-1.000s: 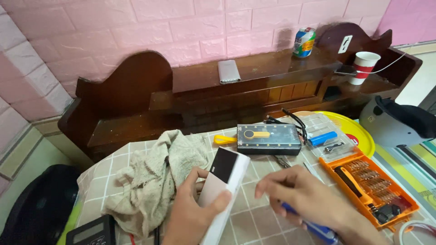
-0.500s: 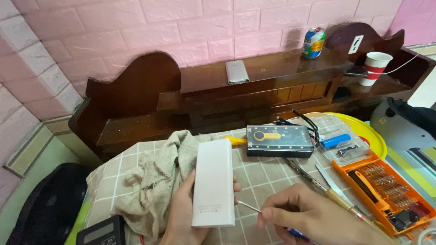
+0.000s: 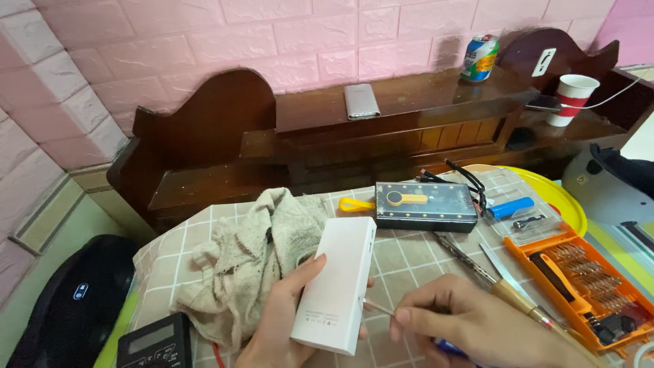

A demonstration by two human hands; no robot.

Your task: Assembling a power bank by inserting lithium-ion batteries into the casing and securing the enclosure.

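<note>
My left hand (image 3: 283,320) grips a white rectangular power bank (image 3: 338,283) from its left side, holding it flat side up above the checked tablecloth. My right hand (image 3: 477,327) holds a thin screwdriver (image 3: 379,309) with a blue handle; its metal tip touches the power bank's lower right edge. A beige rag (image 3: 255,262) lies crumpled just left of the power bank.
A dark box with a yellow tag (image 3: 426,206) lies behind. An orange bit-set tray (image 3: 586,289), a soldering iron (image 3: 504,289), a blue cylinder (image 3: 511,207) and a yellow tray (image 3: 555,197) sit right. A multimeter (image 3: 153,343) sits at lower left. Wooden headboard shelf (image 3: 409,102) holds a silver power bank, can and cup.
The white power bank was turned from showing its dark end to lying flat side up. My right hand brought the screwdriver tip in against its lower right edge.
</note>
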